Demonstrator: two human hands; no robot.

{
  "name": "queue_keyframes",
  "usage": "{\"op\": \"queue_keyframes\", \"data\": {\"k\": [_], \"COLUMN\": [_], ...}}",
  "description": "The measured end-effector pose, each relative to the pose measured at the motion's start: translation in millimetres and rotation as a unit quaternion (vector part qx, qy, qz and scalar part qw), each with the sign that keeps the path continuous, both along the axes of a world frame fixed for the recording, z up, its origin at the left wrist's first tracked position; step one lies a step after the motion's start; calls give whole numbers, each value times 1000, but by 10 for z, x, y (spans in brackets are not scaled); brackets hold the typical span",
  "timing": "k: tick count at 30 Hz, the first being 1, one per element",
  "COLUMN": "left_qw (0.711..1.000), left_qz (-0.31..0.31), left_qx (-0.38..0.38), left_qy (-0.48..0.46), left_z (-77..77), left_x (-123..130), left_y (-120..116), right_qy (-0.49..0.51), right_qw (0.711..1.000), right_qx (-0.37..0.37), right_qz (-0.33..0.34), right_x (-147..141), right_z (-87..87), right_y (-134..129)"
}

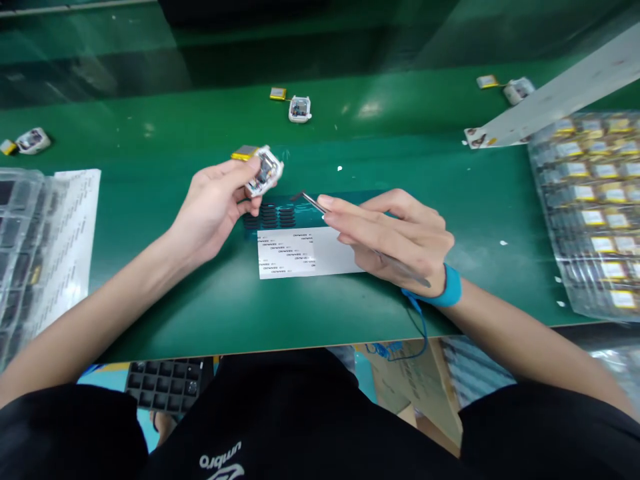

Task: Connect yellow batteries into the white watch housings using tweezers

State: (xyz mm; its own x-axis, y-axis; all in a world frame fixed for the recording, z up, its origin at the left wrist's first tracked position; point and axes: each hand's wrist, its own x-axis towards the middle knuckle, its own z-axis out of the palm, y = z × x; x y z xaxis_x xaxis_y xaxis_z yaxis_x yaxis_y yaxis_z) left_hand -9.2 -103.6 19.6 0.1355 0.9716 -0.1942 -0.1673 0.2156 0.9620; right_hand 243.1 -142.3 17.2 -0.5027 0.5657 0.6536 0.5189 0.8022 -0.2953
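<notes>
Between thumb and fingers, my left hand (215, 203) holds a small white device housing (267, 172) with its circuit board exposed. A yellow-edged battery pack (245, 153) sits at the housing's upper left. My right hand (395, 233) is closed around metal tweezers (314, 202), and a small dark strip (297, 197) shows at their tip. Below the tips lies a teal film (325, 199) carrying rows of dark oval strips (269, 215). A white printed backing sheet (287, 257) lies nearer me, partly under my right hand. A blue wrist strap (453, 285) circles my right wrist.
Another open housing (299, 109) with its battery lies farther back; similar ones lie far left (33, 141) and right (519, 90). Clear trays of batteries (595, 213) stand right, below a slanting white bar (560, 90). Clear plastic trays (23, 247) stand left. The strap's blue cord hangs over the table edge.
</notes>
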Motion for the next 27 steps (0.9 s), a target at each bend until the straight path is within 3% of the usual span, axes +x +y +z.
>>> {"op": "queue_keyframes", "data": {"k": [4, 10, 14, 19, 24, 27], "left_qw": [998, 996, 996, 993, 992, 992], "left_qz": [62, 86, 90, 113, 117, 119], "left_qx": [12, -22, -3, 21, 39, 44], "left_qy": [1, -32, -15, -5, -7, -8], "left_z": [2, 36, 39, 14, -22, -45], "left_x": [131, 236, 287, 323, 321, 320], "left_y": [-133, -263, -318, -347, -342, -345], "right_qy": [-23, -43, -34, -46, -84, -109], "right_qw": [996, 998, 999, 995, 991, 985], "right_qx": [74, -42, -22, -85, 95, 135], "right_qz": [43, 17, 21, 26, 32, 22], "right_x": [-13, -54, -72, -67, -57, -52], "right_z": [-13, -26, -55, -98, -96, -72], "right_y": [12, 25, 47, 50, 11, -7]}}
